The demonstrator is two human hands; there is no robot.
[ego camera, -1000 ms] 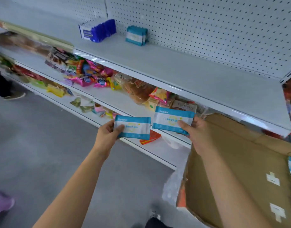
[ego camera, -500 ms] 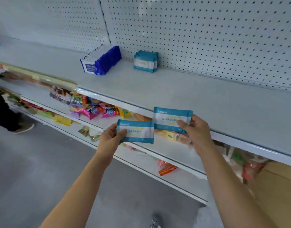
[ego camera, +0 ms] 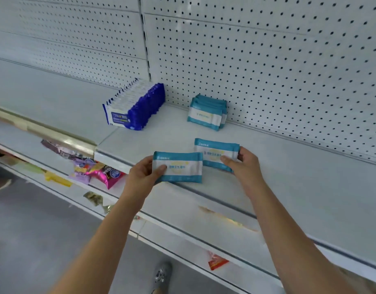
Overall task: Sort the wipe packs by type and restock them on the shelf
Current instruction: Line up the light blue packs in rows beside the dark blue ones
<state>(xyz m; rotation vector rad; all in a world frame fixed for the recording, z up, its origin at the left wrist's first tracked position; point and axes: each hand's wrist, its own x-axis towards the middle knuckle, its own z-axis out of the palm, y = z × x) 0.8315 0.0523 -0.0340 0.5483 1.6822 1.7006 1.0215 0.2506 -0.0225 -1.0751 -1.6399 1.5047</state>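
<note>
My left hand (ego camera: 142, 177) grips a teal-and-white wipe pack (ego camera: 179, 167) by its left end, held over the front edge of the white shelf (ego camera: 289, 172). My right hand (ego camera: 243, 164) holds a second teal wipe pack (ego camera: 213, 150) of the same kind, a little higher and further in over the shelf. At the back of the shelf stands a short row of matching teal packs (ego camera: 206, 113) against the pegboard. To their left stands a longer row of dark blue wipe packs (ego camera: 136, 107).
A white pegboard wall (ego camera: 267, 60) backs the shelf. Lower shelves hold coloured snack bags (ego camera: 102, 171) and a red packet (ego camera: 216, 262). Grey floor (ego camera: 34, 240) lies at lower left, with a shoe (ego camera: 161, 276) near the bottom.
Both hands have risen with their packs from in front of the lower shelves to over the top shelf. The view has tilted up, and the cardboard box at right has left the frame.
</note>
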